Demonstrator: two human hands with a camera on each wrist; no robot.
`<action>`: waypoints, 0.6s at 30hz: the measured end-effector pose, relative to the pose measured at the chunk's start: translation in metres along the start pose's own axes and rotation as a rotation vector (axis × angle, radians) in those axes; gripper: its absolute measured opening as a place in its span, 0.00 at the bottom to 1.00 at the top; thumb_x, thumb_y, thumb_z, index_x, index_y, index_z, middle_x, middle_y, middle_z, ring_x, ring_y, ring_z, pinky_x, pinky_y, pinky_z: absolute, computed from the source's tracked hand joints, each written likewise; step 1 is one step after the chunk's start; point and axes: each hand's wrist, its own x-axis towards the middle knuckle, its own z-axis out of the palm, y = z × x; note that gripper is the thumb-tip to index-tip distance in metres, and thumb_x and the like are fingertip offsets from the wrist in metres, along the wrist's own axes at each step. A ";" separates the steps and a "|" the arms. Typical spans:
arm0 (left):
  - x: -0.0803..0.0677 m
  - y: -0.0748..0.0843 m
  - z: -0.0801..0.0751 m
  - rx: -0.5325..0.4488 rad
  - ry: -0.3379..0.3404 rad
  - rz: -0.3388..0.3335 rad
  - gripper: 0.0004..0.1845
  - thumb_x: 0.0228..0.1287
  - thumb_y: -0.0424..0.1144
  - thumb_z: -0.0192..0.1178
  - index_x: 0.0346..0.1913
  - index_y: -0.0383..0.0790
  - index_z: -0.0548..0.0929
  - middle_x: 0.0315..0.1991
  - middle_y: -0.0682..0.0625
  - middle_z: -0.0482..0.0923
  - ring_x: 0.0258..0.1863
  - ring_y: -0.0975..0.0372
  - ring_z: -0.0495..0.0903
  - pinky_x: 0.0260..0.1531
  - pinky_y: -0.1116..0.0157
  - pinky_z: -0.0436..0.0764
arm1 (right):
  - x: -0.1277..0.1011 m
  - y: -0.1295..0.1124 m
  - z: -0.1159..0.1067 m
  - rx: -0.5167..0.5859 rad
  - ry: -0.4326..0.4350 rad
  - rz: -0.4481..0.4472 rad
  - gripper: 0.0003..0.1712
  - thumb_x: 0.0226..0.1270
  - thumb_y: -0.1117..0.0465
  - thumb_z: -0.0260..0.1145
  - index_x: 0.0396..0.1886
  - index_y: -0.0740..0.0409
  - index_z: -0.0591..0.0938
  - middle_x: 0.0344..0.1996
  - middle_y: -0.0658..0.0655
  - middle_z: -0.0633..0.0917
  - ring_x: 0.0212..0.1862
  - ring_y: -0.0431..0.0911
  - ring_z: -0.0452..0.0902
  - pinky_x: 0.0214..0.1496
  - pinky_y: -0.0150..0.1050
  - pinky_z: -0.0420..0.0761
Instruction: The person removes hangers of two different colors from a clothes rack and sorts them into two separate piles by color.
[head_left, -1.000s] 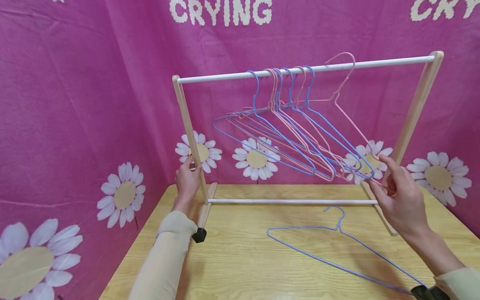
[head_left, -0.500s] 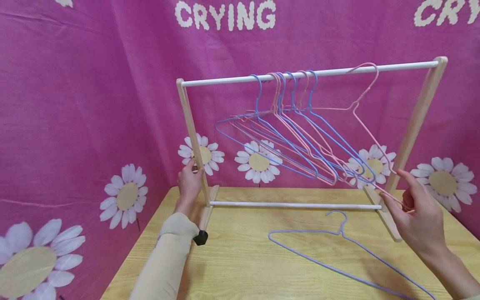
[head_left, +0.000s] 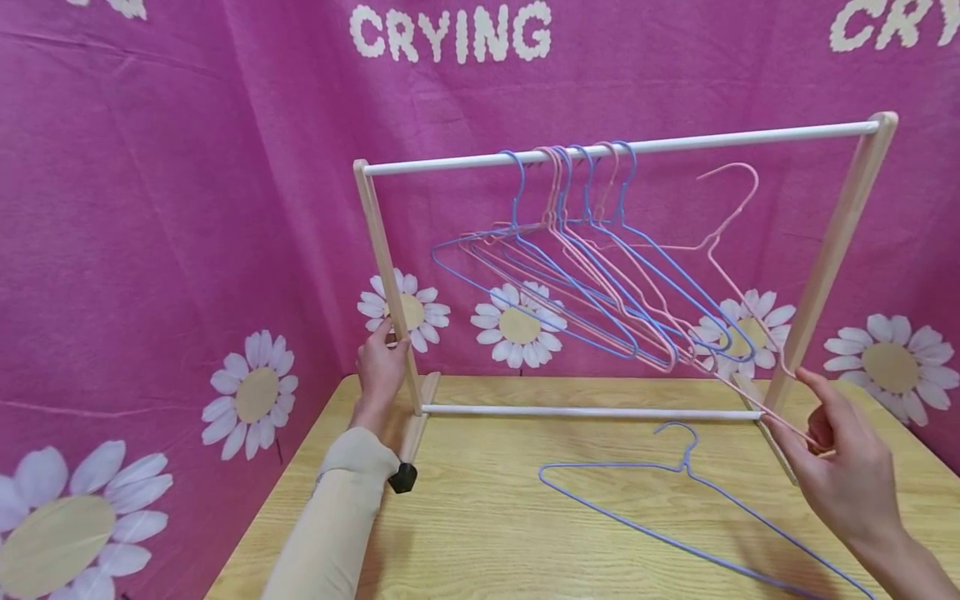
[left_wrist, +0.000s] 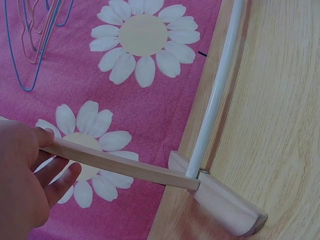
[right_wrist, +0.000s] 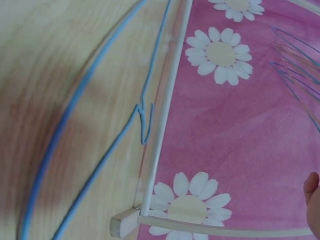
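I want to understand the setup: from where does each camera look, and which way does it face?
Head: from above, forward and down at the rack; both hands and a sleeve show; right hand pinches the pink hanger.
Left wrist: along the left hand gripping the rack's post.
Right wrist: down at the blue hanger; a fingertip shows.
All share the lower rail.

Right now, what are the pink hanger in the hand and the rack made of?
The pink hanger looks like thin wire with a smooth pink coating: it is very slim and sharply bent. The rack's side posts look like pale bare wood with faint grain. Its top rail is smooth and white, maybe painted metal or plastic; I cannot tell which.
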 end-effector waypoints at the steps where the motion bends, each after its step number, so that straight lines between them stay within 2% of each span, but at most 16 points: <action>1: 0.000 0.000 0.000 0.001 0.001 -0.002 0.23 0.68 0.36 0.62 0.65 0.46 0.78 0.49 0.39 0.86 0.49 0.48 0.86 0.57 0.48 0.77 | -0.002 -0.001 0.000 0.000 -0.006 0.003 0.33 0.57 0.59 0.75 0.62 0.66 0.77 0.24 0.45 0.66 0.29 0.27 0.56 0.31 0.22 0.56; 5: 0.001 0.000 -0.001 0.001 0.000 -0.005 0.22 0.69 0.37 0.61 0.65 0.46 0.78 0.49 0.38 0.86 0.49 0.48 0.86 0.56 0.48 0.78 | -0.007 -0.004 0.002 -0.013 -0.035 0.010 0.35 0.54 0.64 0.76 0.63 0.65 0.77 0.23 0.46 0.65 0.29 0.27 0.56 0.29 0.24 0.55; 7: 0.001 0.000 -0.001 0.002 0.002 -0.004 0.21 0.69 0.37 0.61 0.64 0.47 0.78 0.49 0.39 0.86 0.49 0.48 0.86 0.56 0.48 0.78 | -0.010 -0.005 0.003 -0.014 -0.042 0.012 0.35 0.54 0.63 0.76 0.63 0.65 0.77 0.23 0.46 0.65 0.28 0.28 0.55 0.28 0.25 0.55; 14: 0.001 0.000 0.000 0.019 0.010 0.009 0.22 0.68 0.36 0.62 0.64 0.48 0.79 0.48 0.41 0.87 0.49 0.48 0.86 0.58 0.47 0.75 | -0.021 -0.010 0.006 -0.010 -0.080 0.106 0.45 0.40 0.77 0.78 0.64 0.61 0.77 0.24 0.42 0.64 0.27 0.28 0.55 0.25 0.27 0.55; 18: 0.000 0.001 -0.001 0.015 0.007 0.007 0.22 0.68 0.36 0.62 0.64 0.48 0.78 0.48 0.40 0.87 0.48 0.48 0.86 0.57 0.47 0.76 | -0.026 -0.013 0.009 0.014 -0.103 0.153 0.45 0.39 0.78 0.78 0.64 0.61 0.77 0.23 0.41 0.63 0.24 0.29 0.54 0.23 0.30 0.54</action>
